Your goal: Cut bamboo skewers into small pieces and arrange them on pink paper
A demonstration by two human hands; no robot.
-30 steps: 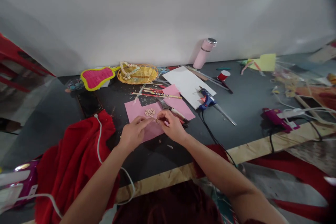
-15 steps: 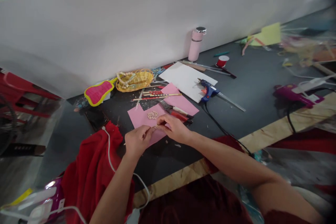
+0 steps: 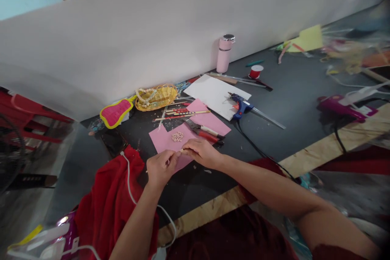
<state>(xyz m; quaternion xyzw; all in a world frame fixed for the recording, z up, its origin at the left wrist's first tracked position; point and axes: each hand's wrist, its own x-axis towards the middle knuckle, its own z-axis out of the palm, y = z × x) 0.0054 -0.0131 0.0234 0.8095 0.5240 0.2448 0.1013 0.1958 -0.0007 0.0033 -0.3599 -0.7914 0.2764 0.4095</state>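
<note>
My left hand (image 3: 161,169) is closed in a pinch, and the end of what looks like a thin pale stick (image 3: 146,171) pokes out at its left side. Fingertip to fingertip with it, my right hand (image 3: 201,153) pinches a small pale piece (image 3: 182,151), mostly covered by the fingers. Both hands are over the near part of a pink sheet (image 3: 158,138). Just beyond them on that sheet lies a little heap of small cream-coloured pieces (image 3: 177,136). Pliers with red handles (image 3: 209,135) lie beyond my right hand, beside another tool with white-and-black handles (image 3: 211,131).
Several patterned sticks (image 3: 183,113), a wicker basket (image 3: 170,94) and a white board (image 3: 210,89) lie farther back. A blue glue gun (image 3: 242,106) rests on the board's edge, its cord trailing right. A pink bottle (image 3: 224,57) stands by the wall. Red cloth (image 3: 112,187) lies left.
The view has shifted slightly. My hands stay together over the pink sheet, with the right fingers a little more closed around the small pale piece. Nothing else has visibly moved.
</note>
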